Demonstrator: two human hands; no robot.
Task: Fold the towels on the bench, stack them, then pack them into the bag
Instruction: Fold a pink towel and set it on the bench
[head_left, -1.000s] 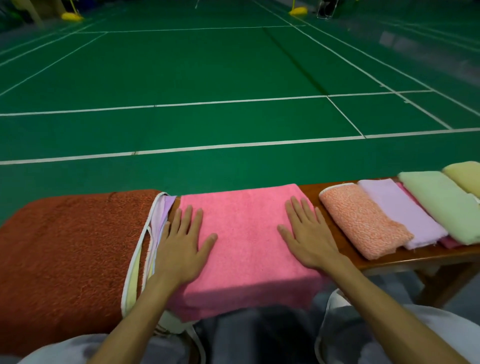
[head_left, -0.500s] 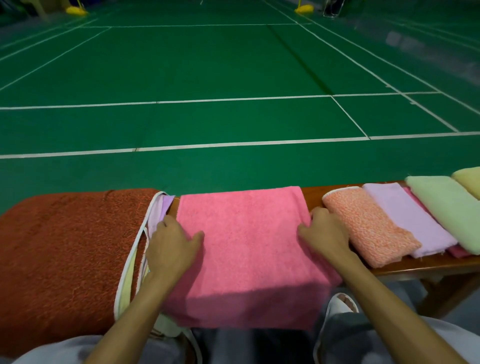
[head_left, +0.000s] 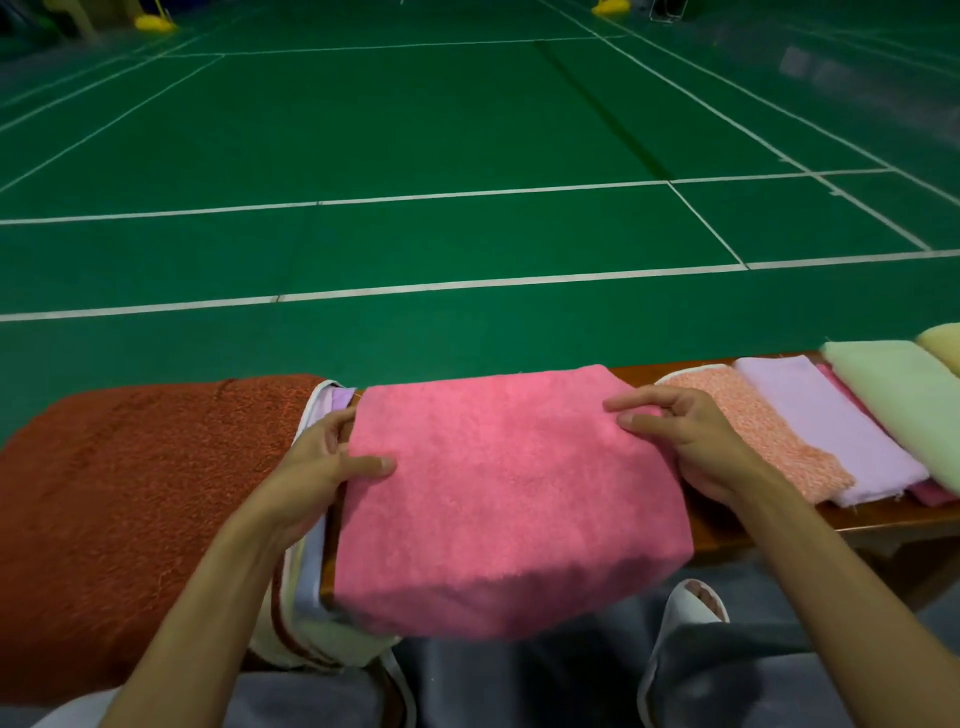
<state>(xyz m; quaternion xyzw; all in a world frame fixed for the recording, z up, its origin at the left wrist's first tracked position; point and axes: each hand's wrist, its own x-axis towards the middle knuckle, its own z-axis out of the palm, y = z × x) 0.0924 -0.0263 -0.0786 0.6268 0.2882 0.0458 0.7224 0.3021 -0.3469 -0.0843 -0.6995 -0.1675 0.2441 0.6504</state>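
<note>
Both hands on the folded pink terry towel (head_left: 509, 493), one per side edge.
Left hand (head_left: 322, 467): pinching the towel's left edge. Thumb lies flat on top and points right; fingers are tucked at or under the edge, mostly hidden.
Right hand (head_left: 691, 447): gripping the right edge near the far corner. Curled fingers (head_left: 641, 408) lie on top and point left; what's under the edge I can't tell.
Forearms come in from bottom-left and bottom-right, converging on the towel, wrists low.
The towel sits mid wooden tabletop (head_left: 727, 525), far edge parallel to the tabletop's far edge, near part overhanging toward the lap. It reads roughly square here, so I can't tell the long axis.
Left of it: a rust-brown terry towel (head_left: 130, 493) over a pile of pale cloth layers (head_left: 311, 571).
Right of it, overlapping in a row: folded orange-speckled towel (head_left: 753, 431), lilac towel (head_left: 831, 426), light green towel (head_left: 898, 400).
</note>
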